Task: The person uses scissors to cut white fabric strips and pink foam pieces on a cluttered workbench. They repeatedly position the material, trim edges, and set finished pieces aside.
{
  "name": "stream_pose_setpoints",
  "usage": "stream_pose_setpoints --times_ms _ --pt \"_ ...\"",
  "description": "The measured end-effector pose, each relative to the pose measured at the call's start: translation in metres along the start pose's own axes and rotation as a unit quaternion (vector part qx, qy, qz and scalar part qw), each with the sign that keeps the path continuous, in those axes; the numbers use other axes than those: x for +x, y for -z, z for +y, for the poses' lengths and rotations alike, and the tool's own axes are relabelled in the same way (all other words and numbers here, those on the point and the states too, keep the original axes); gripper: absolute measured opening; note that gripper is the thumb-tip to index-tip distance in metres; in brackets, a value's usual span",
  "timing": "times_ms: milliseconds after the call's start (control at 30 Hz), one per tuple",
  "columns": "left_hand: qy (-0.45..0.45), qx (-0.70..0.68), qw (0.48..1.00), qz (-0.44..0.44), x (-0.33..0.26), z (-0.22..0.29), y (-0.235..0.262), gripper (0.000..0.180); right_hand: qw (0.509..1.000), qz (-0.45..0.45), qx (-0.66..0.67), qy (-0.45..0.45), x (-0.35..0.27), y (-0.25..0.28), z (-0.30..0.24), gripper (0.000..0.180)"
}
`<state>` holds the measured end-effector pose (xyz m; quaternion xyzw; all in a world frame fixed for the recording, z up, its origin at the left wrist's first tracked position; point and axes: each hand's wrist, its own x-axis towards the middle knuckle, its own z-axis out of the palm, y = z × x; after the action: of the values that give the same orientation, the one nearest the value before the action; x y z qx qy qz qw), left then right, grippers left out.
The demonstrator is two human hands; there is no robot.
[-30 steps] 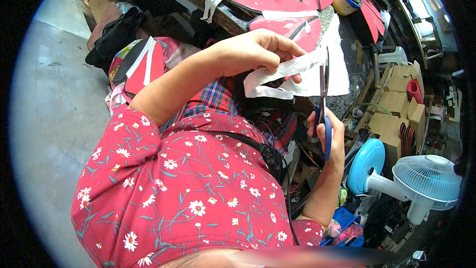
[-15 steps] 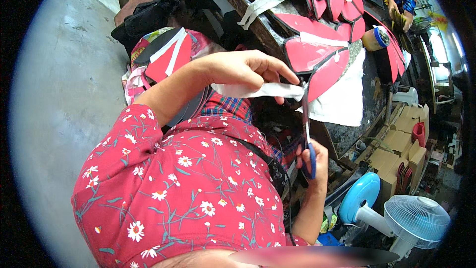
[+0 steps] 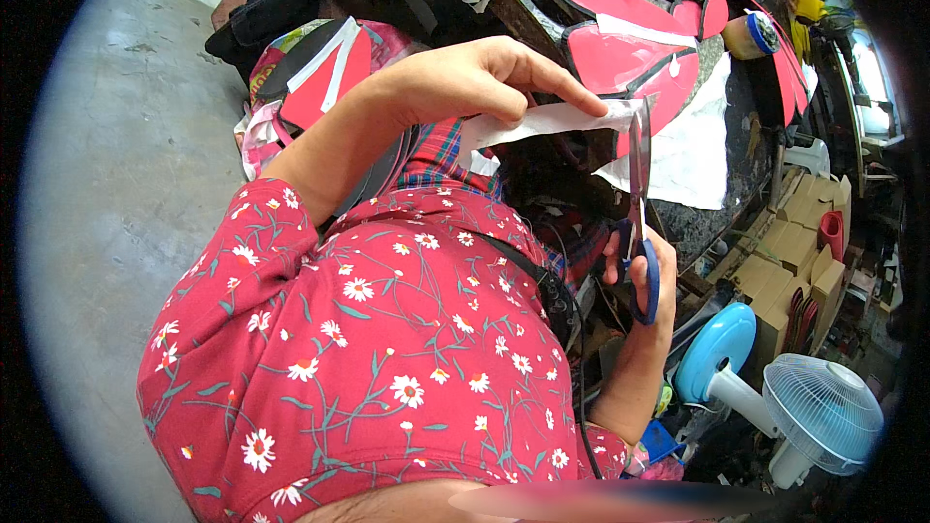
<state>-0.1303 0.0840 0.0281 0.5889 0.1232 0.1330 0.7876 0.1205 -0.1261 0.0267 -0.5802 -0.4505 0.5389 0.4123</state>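
Left hand (image 3: 494, 82) bent over a white strip (image 3: 552, 121), gripping it near thumb and fingers, index finger stretched along toward the strip's right end. Right hand (image 3: 647, 266) closed round the blue handles of the scissors (image 3: 637, 196), blades pointing away from the body and meeting that right end; cannot tell whether they have bitten through. Strip is up in the air, in front of the body, short of the surface (image 3: 748, 131). Beyond it on the surface: red pieces (image 3: 610, 58) with dark edges, a white sheet (image 3: 693, 155), a jar (image 3: 751, 36) with blue rim. Step in hand, by my reading: trimming the strip's end. Next move would call for a taut strip, blades squared across it, and the index fingertip, now close by, clear of the cut.
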Motion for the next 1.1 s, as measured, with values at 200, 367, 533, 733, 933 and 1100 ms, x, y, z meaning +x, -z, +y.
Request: stream_pose_setpoints --times_ms 200,367,533,733,933,1100 --pt "-0.036 -0.003 0.999 -0.013 -0.002 -0.010 0.005 0.065 0.999 0.013 0.011 -0.036 -0.004 0.006 0.018 0.040" --pt "-0.062 -0.032 0.998 -0.006 -0.009 -0.008 0.011 0.069 0.988 0.025 -0.020 -0.149 -0.002 0.004 0.032 0.021" --pt "-0.101 0.063 0.992 0.036 -0.015 0.002 0.017 0.053 0.972 0.115 -0.185 -0.090 0.002 0.018 0.021 0.012" --pt "-0.169 0.238 0.953 0.076 -0.012 0.002 0.017 0.040 0.763 0.285 -0.558 -0.160 0.026 0.086 -0.007 0.045" --pt "-0.157 0.212 0.952 0.154 -0.013 0.001 0.014 0.031 0.699 0.299 -0.634 -0.145 0.062 0.135 0.009 0.047" --pt "-0.103 0.076 0.964 0.232 -0.017 0.002 0.013 0.035 0.726 0.385 -0.556 -0.123 0.083 0.162 0.021 0.046"
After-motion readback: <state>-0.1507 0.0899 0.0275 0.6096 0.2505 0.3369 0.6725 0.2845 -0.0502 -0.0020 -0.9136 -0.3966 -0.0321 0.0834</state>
